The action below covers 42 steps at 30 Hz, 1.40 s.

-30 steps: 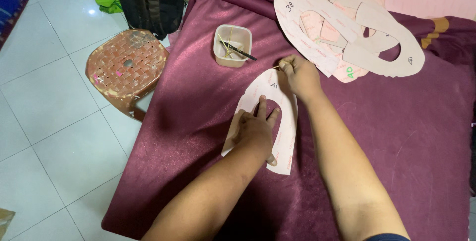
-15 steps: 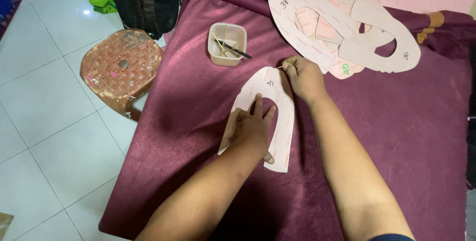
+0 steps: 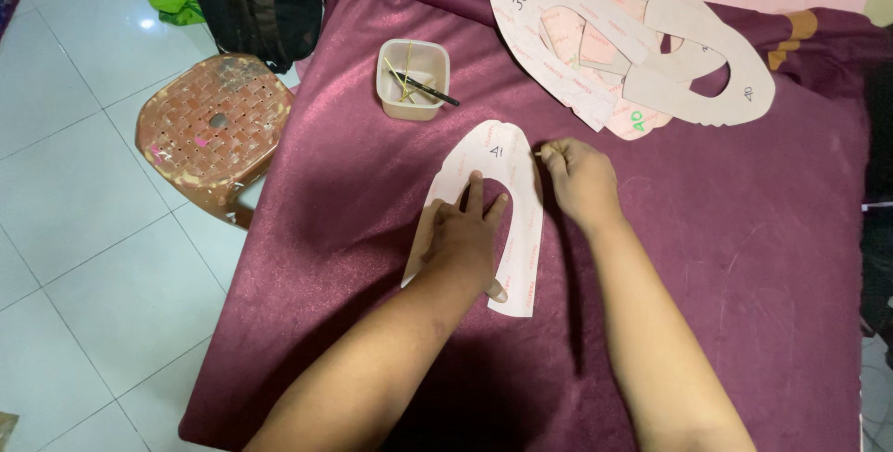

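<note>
Here my left hand (image 3: 465,238) presses flat, fingers spread, on the pattern (image 3: 507,159). My right hand (image 3: 577,178) pinches a small marker at its edge. The card looks thin, light and bendy, so it's best held flat near the arch.

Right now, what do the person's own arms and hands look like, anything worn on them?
Both forearms are bare as far as the picture shows: no sleeves, watch or bracelet in view. The left hand and the right hand wear no gloves, and no rings show on the fingers. The nails look short and unpainted. A thumbnail shows at the left hand's lower edge. The upper arms lie outside the frame.
</note>
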### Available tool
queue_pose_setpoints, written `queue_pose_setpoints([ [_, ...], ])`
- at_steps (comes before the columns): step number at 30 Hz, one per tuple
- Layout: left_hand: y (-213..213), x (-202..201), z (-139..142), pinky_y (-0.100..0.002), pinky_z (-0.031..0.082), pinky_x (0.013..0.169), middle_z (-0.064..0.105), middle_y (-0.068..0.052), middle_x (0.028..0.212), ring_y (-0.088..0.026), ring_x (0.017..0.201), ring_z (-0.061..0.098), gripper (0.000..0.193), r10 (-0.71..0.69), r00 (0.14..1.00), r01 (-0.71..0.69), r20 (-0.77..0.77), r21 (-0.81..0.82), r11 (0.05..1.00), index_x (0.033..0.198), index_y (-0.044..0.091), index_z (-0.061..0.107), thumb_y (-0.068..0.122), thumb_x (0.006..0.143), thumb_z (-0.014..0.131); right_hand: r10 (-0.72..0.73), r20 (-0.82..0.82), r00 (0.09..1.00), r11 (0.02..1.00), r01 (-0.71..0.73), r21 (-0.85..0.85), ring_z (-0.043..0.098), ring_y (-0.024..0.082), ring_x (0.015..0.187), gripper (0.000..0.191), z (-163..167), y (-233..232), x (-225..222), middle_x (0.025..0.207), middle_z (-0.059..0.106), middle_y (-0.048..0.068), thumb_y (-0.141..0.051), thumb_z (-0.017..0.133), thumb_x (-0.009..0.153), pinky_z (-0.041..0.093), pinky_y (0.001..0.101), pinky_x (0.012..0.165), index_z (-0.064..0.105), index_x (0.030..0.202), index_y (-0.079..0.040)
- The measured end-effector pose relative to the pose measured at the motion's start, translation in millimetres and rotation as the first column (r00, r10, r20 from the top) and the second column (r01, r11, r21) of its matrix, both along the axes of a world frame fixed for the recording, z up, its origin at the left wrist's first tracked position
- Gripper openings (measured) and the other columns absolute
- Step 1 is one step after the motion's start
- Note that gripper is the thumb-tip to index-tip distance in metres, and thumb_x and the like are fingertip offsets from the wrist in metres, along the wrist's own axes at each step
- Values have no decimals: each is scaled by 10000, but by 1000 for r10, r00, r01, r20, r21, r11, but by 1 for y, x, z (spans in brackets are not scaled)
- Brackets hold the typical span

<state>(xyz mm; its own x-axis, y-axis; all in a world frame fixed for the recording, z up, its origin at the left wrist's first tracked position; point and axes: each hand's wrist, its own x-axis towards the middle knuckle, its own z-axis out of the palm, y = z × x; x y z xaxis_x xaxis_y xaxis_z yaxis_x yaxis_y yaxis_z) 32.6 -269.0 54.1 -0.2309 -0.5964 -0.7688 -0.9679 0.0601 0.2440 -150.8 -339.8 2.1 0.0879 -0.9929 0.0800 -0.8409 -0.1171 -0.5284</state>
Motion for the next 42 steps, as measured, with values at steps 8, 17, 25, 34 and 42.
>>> queue_pose_setpoints([
  [8, 1, -3, -5, -522, 582, 976, -316, -93, 1693, -495, 1432, 333, 1514, -27, 999, 27, 34, -21, 999, 1633, 388, -142, 494, 612, 970, -5, -28, 1000, 999, 7, 50, 721, 347, 894, 243, 5, 62, -23, 975, 752, 166, -262, 636, 968, 548, 433, 777, 761, 1037, -66],
  [17, 4, -4, -10, -448, 475, 1066, -272, -178, 1684, -448, 1330, 446, 1539, -87, 995, 92, 53, -103, 990, 1646, 334, -113, 587, 577, 965, -144, 74, 987, 984, 135, 119, 760, 280, 861, 240, 2, 101, -17, 1005, 772, 142, -248, 633, 979, 578, 396, 786, 766, 1089, -81],
  [25, 3, -8, -16, -370, 481, 940, -214, -267, 1684, -359, 1105, 597, 1596, -197, 964, 225, 176, -154, 962, 1659, 284, -95, 774, 512, 901, -101, 49, 994, 991, 96, 92, 742, 317, 867, 221, 1, 169, -26, 981, 751, 171, -223, 661, 968, 577, 407, 757, 758, 1061, -48],
  [34, 12, -13, -11, -349, 644, 738, -158, -243, 1688, -428, 1220, 536, 1530, -130, 972, 156, 198, -122, 980, 1649, 253, -100, 794, 579, 852, -129, 91, 987, 989, 121, 84, 745, 269, 850, 193, -7, 214, -27, 951, 774, 147, -212, 683, 963, 566, 363, 734, 766, 1038, -55],
  [42, 22, -17, -7, -395, 653, 756, -79, -262, 1693, -440, 1290, 492, 1459, -83, 979, 119, 185, -189, 975, 1663, 173, -4, 755, 627, 843, -177, 142, 974, 976, 155, 155, 732, 262, 817, 230, -5, 192, -24, 916, 759, 131, -244, 626, 988, 563, 371, 749, 741, 1027, -50],
])
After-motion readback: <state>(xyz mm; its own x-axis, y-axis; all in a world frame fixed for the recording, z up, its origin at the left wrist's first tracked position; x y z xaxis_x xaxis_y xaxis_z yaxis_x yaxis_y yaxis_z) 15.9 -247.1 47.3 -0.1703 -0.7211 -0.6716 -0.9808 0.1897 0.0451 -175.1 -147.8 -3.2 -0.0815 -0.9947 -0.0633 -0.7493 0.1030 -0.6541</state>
